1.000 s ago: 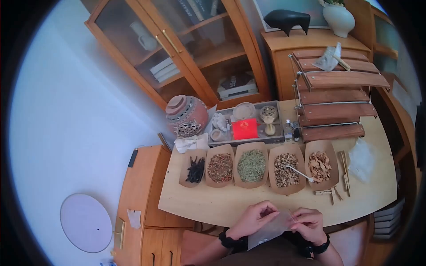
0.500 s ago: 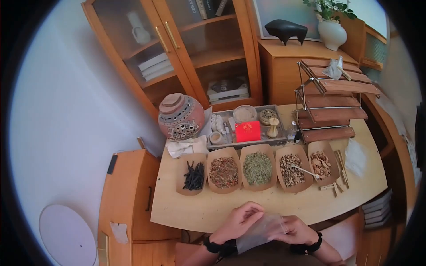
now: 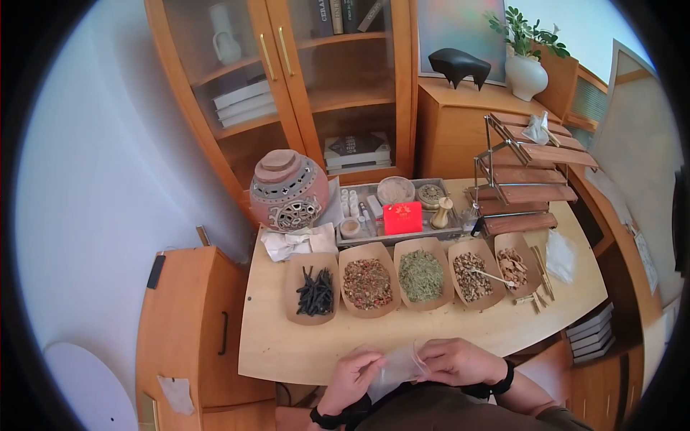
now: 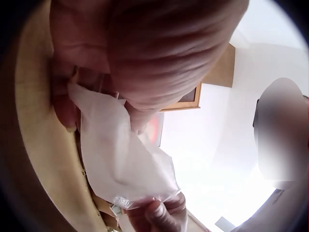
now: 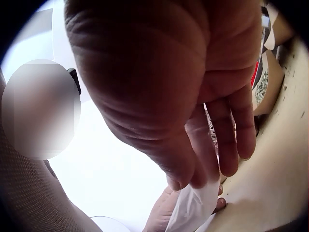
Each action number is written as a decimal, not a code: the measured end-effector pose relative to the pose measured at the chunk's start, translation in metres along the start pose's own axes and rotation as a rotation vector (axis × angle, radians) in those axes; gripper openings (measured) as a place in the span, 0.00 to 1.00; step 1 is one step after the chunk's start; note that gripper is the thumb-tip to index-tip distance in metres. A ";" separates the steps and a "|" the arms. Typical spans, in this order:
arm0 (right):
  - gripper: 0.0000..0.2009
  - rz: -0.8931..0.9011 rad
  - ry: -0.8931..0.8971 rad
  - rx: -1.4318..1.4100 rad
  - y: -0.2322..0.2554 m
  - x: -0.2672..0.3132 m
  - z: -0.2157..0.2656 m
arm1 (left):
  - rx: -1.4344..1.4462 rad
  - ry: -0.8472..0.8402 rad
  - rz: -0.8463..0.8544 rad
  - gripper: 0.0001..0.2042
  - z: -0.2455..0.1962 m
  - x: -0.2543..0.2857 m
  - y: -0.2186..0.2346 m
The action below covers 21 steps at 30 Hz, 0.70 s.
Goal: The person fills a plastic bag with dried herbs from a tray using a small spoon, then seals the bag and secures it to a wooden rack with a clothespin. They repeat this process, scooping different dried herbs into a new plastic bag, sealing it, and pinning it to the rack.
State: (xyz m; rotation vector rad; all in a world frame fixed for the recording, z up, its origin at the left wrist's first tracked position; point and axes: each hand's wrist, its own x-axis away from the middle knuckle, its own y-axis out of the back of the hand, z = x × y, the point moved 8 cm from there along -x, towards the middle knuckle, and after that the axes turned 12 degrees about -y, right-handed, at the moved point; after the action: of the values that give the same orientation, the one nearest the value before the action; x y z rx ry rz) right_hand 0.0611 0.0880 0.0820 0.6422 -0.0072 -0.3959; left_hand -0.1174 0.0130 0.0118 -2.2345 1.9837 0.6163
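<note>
Close to the table's front edge, a translucent plastic bag [image 3: 397, 368] is stretched between both hands. My left hand [image 3: 352, 377] pinches one side of it between thumb and fingers. The right hand [image 3: 460, 361] pinches the other side near its top edge, thumb against index finger in the right wrist view. In the left wrist view the bag [image 4: 120, 150] looks flat and slightly creased. Beyond the hands stands a row of brown paper trays, with black strips [image 3: 315, 291], reddish-brown bits [image 3: 366, 284], green dried herb [image 3: 421, 276], pale-brown pieces [image 3: 471, 276] and tan chips [image 3: 512, 267].
A white scoop [image 3: 496, 277] lies across two right-hand trays. Wooden clips [image 3: 535, 300] and a clear plastic packet [image 3: 560, 256] are at the right. Behind are a clay jar [image 3: 289, 190], a grey tray [image 3: 449, 233] with a red packet [image 3: 402, 218], and a slatted wooden rack [image 3: 528, 172].
The head view has shifted, so the table appears turned. Both hands keep their hold on the bag, which has moved a little left in view and tilted; the right fingers have shifted along its edge.
</note>
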 end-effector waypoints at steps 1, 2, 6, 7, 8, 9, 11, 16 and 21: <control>0.05 -0.016 -0.037 0.024 0.006 0.002 -0.003 | 0.007 0.002 0.006 0.05 0.001 -0.004 -0.002; 0.06 -0.029 -0.077 0.046 0.010 0.004 -0.005 | -0.053 -0.050 -0.036 0.05 -0.001 -0.008 -0.001; 0.07 -0.077 -0.075 0.118 0.026 0.007 0.004 | -0.077 -0.114 -0.129 0.06 -0.003 -0.016 -0.009; 0.11 -0.090 -0.058 0.115 0.025 0.010 -0.001 | -0.050 -0.105 -0.153 0.06 -0.002 -0.017 -0.011; 0.11 -0.093 -0.079 0.101 0.026 0.012 0.000 | -0.042 -0.087 -0.137 0.06 0.002 -0.016 -0.015; 0.14 -0.128 -0.148 0.095 0.031 0.013 0.001 | -0.011 -0.072 -0.172 0.06 0.005 -0.015 -0.015; 0.23 -0.168 -0.221 0.076 0.036 0.017 -0.005 | 0.012 -0.056 -0.219 0.07 0.008 -0.014 -0.013; 0.19 -0.329 -0.197 0.001 0.033 0.026 -0.021 | -0.059 -0.132 -0.164 0.07 0.003 -0.016 -0.016; 0.07 -0.426 -0.313 -0.165 0.026 0.034 -0.045 | -0.147 -0.275 -0.152 0.22 -0.004 -0.021 -0.028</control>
State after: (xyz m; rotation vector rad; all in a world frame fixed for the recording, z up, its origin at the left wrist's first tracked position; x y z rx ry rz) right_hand 0.1074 0.1207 0.0574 0.4103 -0.1360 -0.8964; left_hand -0.0911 0.0361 0.0173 -2.2095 1.6708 1.0168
